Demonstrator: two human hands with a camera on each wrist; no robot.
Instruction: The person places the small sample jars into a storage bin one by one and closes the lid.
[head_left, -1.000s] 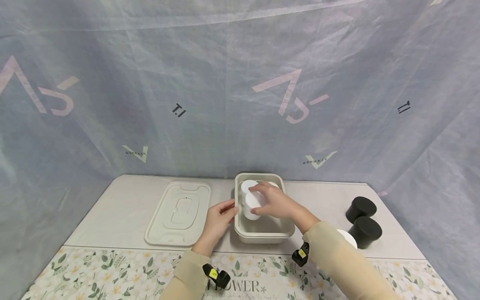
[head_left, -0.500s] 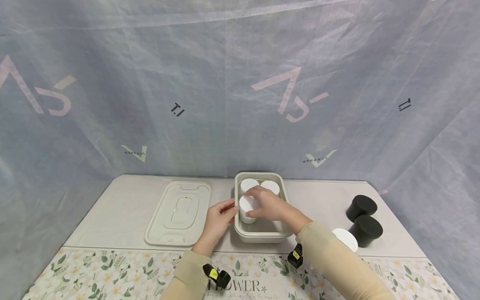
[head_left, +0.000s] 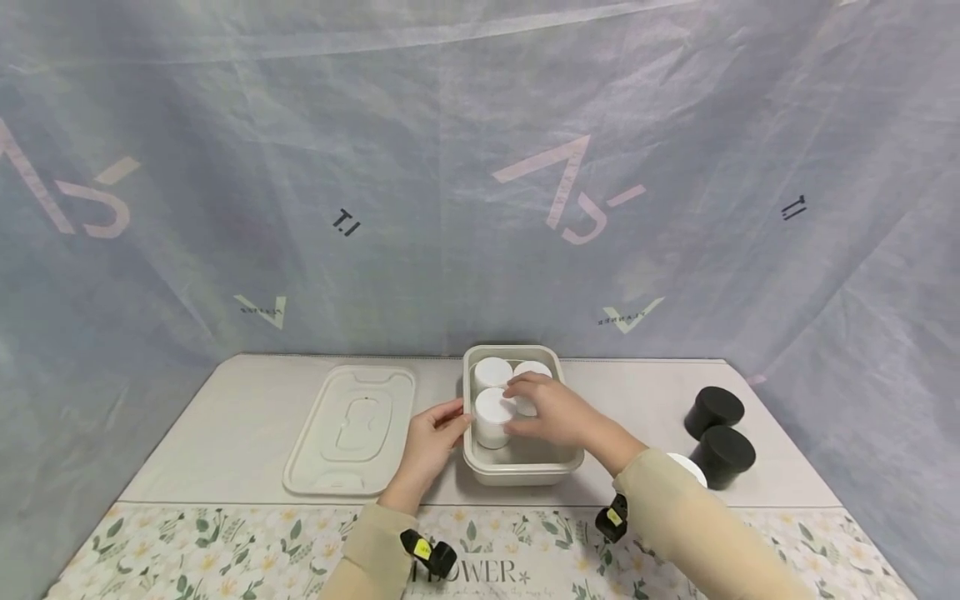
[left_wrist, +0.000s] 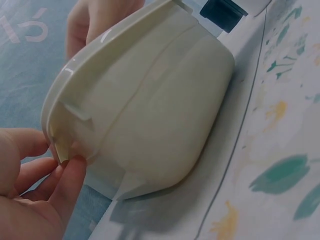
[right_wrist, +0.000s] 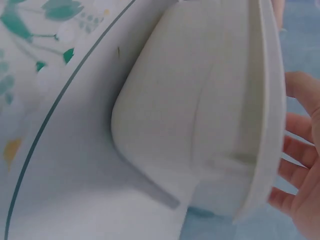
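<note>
A cream plastic storage box (head_left: 522,473) holds three white round jars. The front-left jar (head_left: 492,417) stands nearest to the right hand; the back-left jar (head_left: 492,372) is behind it, and the back-right jar (head_left: 532,367) is partly covered by that hand. The left hand (head_left: 435,437) pinches the box's left rim between thumb and fingers, clearly seen in the left wrist view. Inside the box, the right hand (head_left: 555,410) has its fingers spread and relaxed, fingertips and thumb right at the front-left jar's right side. The right wrist view shows these fingers beyond the rim.
A cream lid (head_left: 352,429) lies flat to the left of the box. At right stand two black round jars (head_left: 715,408), with a white round jar (head_left: 688,468) beside them, partly behind the right sleeve. A grey cloth backdrop (head_left: 450,208) rises behind the table.
The right hand set the front-left jar down toward the box's left wall, then loosened and drew right from it. The left hand stayed on the rim. The head view shifted slightly.
</note>
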